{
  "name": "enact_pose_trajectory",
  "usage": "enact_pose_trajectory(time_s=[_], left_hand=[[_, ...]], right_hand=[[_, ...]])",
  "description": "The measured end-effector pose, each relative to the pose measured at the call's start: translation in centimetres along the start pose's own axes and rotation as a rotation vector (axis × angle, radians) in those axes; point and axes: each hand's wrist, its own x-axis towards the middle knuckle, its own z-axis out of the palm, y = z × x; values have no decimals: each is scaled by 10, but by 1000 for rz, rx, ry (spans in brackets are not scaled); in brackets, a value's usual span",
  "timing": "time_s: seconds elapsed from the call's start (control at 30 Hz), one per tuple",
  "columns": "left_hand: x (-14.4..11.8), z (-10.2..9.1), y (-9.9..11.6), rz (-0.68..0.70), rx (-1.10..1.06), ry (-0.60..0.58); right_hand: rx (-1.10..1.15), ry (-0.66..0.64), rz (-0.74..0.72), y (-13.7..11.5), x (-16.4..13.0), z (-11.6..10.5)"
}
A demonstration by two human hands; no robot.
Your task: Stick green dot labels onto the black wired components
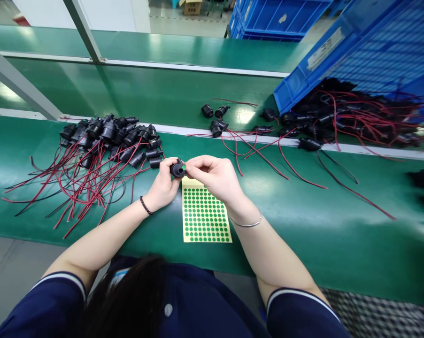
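My left hand (165,185) is closed around a small black cylindrical part (177,170) with a round opening in its end. Thumb and forefinger of my right hand (214,176) pinch at a green round sticker (184,167) on the side of that part. Just below my hands lies a yellow sheet (188,184) covered in rows of green dot stickers, its upper right corner hidden by my right hand. To the left is a pile of similar black parts (109,131) with red and black wires (88,188) spreading toward me.
A tipped blue crate (299,84) stands at the right, with black wired parts (313,117) heaped at its mouth. Several loose ones (219,126) lie along the white rail (183,130). A metal post (25,84) rises at the left. Stacked blue crates (271,21) stand behind.
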Motion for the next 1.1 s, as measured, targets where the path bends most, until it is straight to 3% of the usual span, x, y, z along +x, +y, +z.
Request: enact_pose_trajectory(time_s=[0.33,0.6,0.73,0.97,1.1], left_hand=[[2,-4,-2,84,22,-13],[2,-5,1,-210,-156,-81],[2,-5,0,-272,-251,-106],[0,-3,-5,-170,-151,-94],[2,-7,-8,-42,-54,-56]], right_hand=[[-72,-5,-47,-1,-1,-1],[38,-63,45,-2,2,-6],[89,-69,112,0,4,-6],[45,-76,128,1,4,-7],[-12,-68,31,0,2,-6]])
